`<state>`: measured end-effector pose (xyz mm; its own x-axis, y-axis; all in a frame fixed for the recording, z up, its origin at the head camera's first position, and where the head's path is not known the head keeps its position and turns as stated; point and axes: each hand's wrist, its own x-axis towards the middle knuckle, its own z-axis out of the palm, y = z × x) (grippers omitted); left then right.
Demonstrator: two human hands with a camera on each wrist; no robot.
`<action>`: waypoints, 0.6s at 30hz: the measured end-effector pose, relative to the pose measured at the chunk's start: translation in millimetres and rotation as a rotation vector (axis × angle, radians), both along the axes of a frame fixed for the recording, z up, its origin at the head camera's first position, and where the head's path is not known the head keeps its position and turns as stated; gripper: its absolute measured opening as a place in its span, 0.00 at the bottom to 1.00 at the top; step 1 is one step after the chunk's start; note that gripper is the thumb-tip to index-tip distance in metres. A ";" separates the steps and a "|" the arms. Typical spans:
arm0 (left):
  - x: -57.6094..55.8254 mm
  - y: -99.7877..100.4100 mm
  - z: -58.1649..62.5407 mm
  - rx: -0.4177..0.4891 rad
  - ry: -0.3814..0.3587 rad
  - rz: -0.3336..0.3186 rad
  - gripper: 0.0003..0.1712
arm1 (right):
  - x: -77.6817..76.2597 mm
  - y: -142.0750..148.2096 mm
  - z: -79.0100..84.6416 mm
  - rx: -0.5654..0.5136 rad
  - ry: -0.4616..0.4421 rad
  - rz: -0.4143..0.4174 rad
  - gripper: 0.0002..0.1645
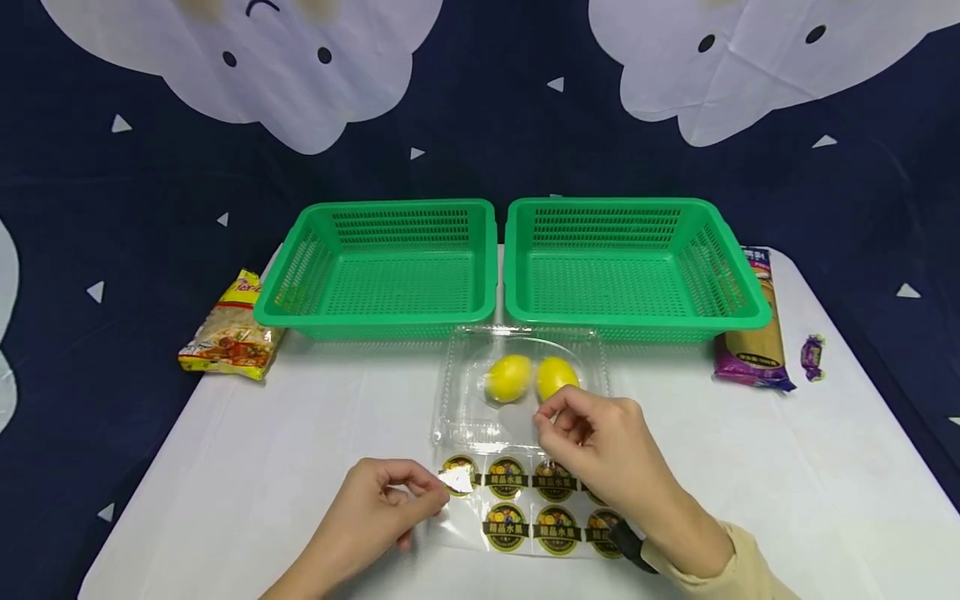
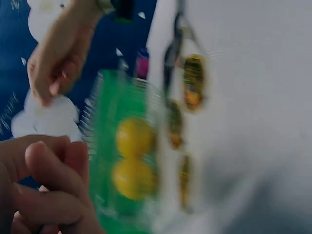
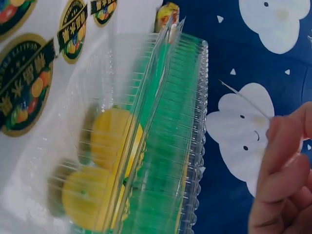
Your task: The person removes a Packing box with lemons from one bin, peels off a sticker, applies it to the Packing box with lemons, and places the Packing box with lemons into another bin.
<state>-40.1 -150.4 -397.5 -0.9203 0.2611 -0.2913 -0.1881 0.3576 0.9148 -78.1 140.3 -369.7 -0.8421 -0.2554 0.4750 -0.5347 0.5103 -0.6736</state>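
In the head view my right hand [image 1: 611,450] is over the near edge of a clear plastic box [image 1: 450,392]. Its thumb and index finger pinch a thin sticker [image 3: 248,101], seen edge-on in the right wrist view. Two yellow lemons [image 1: 509,378] lie inside the box, whose lid looks closed. A sheet of round fruit stickers [image 1: 506,527] lies in front of the box, with a bare spot at its lower left. My left hand [image 1: 382,508] hovers by the sheet's left edge, fingers loosely curled; nothing shows between them in the left wrist view.
Two green baskets [image 1: 375,321] [image 1: 637,321] stand side by side behind the box. A yellow snack bag [image 1: 232,329] lies at the left. On the right are a purple-and-brown packet [image 1: 753,346] and a small purple candy [image 1: 812,357].
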 end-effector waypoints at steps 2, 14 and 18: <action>-6.8 8.8 11.2 0.017 0.103 -0.012 0.06 | -1.0 -0.3 -0.7 0.003 0.086 0.000 0.10; -49.5 51.7 49.2 -0.092 0.700 -0.093 0.07 | -3.1 -2.6 -2.3 0.035 0.252 0.034 0.11; -58.6 56.7 47.9 -0.089 0.670 -0.142 0.07 | -2.7 -3.1 -2.3 0.032 0.227 0.050 0.11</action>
